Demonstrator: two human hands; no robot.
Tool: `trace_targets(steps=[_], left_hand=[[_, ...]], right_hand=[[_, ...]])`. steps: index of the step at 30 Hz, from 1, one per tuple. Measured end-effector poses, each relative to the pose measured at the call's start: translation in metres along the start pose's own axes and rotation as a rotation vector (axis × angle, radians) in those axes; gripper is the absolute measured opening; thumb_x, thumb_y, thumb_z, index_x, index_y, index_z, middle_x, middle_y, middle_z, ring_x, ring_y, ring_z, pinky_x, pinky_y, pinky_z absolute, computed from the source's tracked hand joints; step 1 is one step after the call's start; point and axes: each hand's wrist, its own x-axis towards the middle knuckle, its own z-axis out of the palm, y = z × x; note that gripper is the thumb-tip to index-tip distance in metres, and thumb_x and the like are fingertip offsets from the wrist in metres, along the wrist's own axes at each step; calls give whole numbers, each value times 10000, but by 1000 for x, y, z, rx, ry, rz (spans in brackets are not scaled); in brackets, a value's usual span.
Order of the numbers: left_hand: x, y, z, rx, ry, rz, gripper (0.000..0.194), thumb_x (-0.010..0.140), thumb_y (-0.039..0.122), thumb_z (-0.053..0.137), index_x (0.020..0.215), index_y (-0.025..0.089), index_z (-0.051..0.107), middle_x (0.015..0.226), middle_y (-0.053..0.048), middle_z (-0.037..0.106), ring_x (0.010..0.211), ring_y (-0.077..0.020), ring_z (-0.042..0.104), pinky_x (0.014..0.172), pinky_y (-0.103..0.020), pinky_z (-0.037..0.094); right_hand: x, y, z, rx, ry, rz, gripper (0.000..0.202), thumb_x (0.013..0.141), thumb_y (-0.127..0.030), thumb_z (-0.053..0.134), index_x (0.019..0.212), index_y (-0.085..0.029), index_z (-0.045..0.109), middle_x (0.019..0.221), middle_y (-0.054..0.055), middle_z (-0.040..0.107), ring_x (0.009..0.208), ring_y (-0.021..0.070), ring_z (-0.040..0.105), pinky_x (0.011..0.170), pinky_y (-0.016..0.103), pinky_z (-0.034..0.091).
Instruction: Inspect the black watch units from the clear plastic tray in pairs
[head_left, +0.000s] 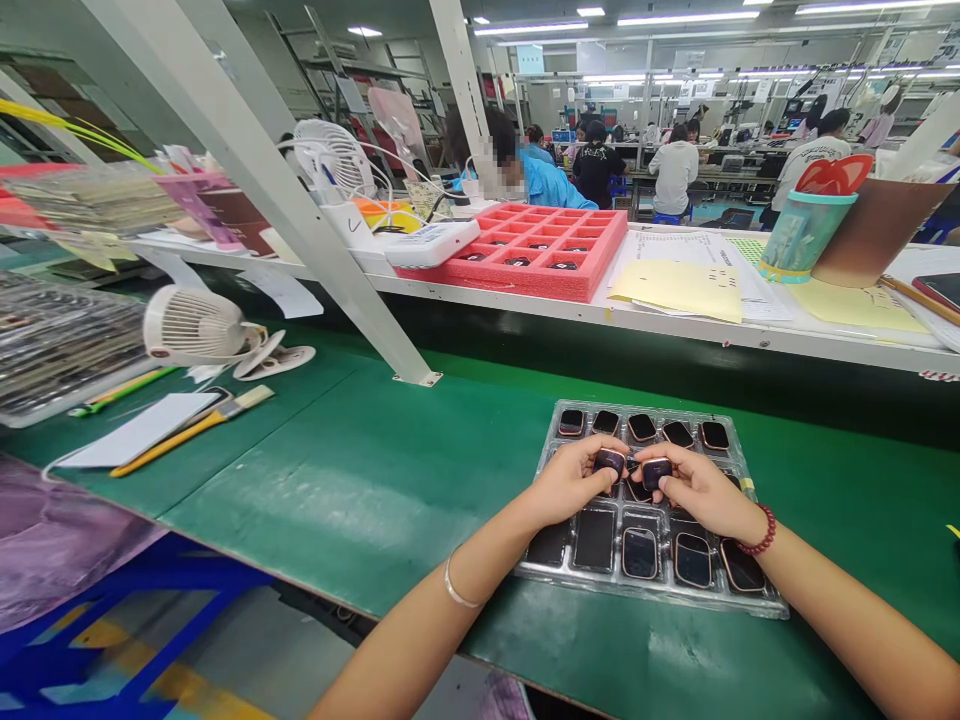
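A clear plastic tray (652, 590) lies on the green bench, its compartments holding several dark square smartwatch bodies. Over the tray's middle, my left hand (576, 480) pinches one smartwatch body (609, 461) between thumb and fingers. Close beside it, my right hand (701, 490) grips another smartwatch body (657, 472), dark face up. A small gap separates the two held pieces. In the front row, a watch body with a light metallic rim (640, 553) rests in its pocket. My hands hide part of the middle row.
Above the bench runs a white shelf with a red foam tray (600, 250), papers and a teal cup (806, 235). At left are a small white fan (195, 328), a yellow-handled brush (187, 435) and stacked trays (75, 340). A slanted white post (300, 200) meets the bench. People sit beyond.
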Motion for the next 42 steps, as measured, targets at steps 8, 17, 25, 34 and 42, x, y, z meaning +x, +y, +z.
trace_targets(steps=[8,17,25,34,42], left_hand=[[-1,2,1,-31,-1,-7,262,753,282,642,961,134,585,786,-46,618,711,-133,575,605,-245,474],[-1,3,-1,-34,14,-38,328,780,425,606,908,123,596,730,-43,626,678,-129,581,577,-236,483],[-2,6,0,-49,29,-44,362,798,469,566,922,130,598,772,-49,634,691,-129,588,604,-244,487],[-1,4,-1,13,47,-26,346,840,410,509,1058,149,574,874,-48,623,700,-127,601,571,-219,460],[-1,2,-1,24,47,-33,379,829,307,527,1175,154,536,894,-60,625,724,-149,625,540,-204,415]], right_hand=[[-1,2,-1,-12,8,54,258,856,-218,485,1105,-195,548,968,67,641,672,126,594,584,266,510],[-1,7,-3,54,1,61,221,896,-317,476,1025,-178,590,879,59,671,659,117,583,595,254,506],[-1,3,-1,69,-5,50,193,883,-322,507,959,-171,600,822,54,663,754,148,612,577,238,504],[-1,3,-1,50,-2,61,186,884,-315,503,967,-168,581,813,53,652,727,139,595,573,239,501],[-1,3,0,54,2,60,171,874,-274,497,1000,-177,562,852,58,654,731,140,579,600,256,497]])
